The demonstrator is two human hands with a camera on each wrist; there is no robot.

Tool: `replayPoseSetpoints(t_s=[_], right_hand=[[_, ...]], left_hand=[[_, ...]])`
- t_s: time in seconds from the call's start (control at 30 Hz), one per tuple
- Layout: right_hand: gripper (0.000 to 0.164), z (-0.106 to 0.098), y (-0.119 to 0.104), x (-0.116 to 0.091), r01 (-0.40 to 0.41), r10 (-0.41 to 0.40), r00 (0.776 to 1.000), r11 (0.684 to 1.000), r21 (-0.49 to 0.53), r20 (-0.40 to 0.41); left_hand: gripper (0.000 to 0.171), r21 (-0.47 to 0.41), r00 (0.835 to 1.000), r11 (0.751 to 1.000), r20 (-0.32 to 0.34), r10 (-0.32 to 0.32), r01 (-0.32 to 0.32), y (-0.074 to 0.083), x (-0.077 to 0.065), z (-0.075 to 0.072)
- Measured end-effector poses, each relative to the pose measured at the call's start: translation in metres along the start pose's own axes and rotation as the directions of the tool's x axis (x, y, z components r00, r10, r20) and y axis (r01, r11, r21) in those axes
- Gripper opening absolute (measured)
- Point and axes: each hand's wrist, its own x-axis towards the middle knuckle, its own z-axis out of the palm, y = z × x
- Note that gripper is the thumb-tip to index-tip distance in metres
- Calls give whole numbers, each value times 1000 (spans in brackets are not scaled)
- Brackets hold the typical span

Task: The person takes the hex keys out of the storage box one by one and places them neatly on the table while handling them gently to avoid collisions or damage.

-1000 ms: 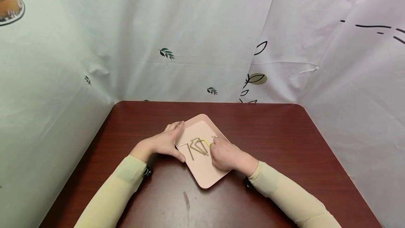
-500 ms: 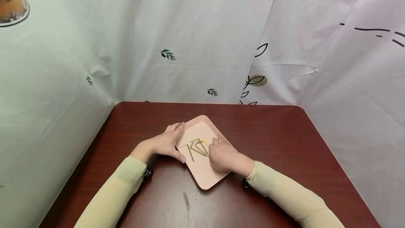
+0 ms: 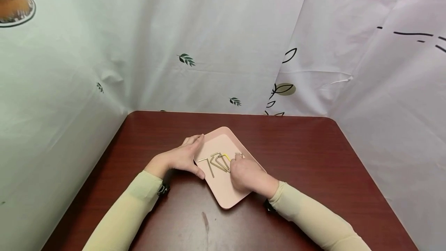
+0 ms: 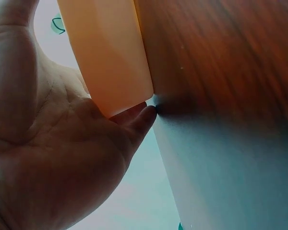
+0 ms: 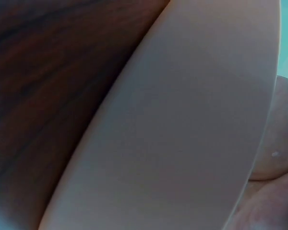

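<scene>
A pink rectangular tray (image 3: 223, 198) lies turned cornerwise on the table. My left hand (image 3: 182, 159) holds its left corner, thumb on the near side and fingers along the far side. In the left wrist view the fingers reach past the tray's outer wall (image 4: 105, 57). Several L-shaped hex keys (image 3: 210, 167) lie in the tray, overlapping in part. Over the tray's right half, my right hand (image 3: 246, 173) has curled fingers and grips another hex key (image 3: 239, 153); only its short end shows. Beside those fingers is a yellow piece (image 3: 227, 157). In the right wrist view the tray wall hides most of the hand (image 5: 278, 139).
The dark red-brown table (image 3: 296, 146) spreads around the tray on every side. White printed sheets (image 3: 223, 49) hang behind it and at both sides. A dull smear (image 3: 205, 220) marks the tabletop in front of the tray.
My right wrist has shifted slightly left, uncovering more of the tray's right edge. The right fingers still grip the hex key. My left hand and the tray stay in place.
</scene>
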Motion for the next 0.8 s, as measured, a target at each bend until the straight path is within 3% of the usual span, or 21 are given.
replayPoseSetpoints(t_s=[0.3, 0.8], right_hand=[[10, -2, -1, -2, 2, -2, 1000, 999, 46, -16], [6, 0, 3, -5, 24, -23, 999, 999, 26, -33]], left_hand=[[163, -6, 1000, 1000, -8, 5, -5, 0, 0, 1], [162, -11, 1000, 1000, -16, 4, -5, -1, 1, 5]])
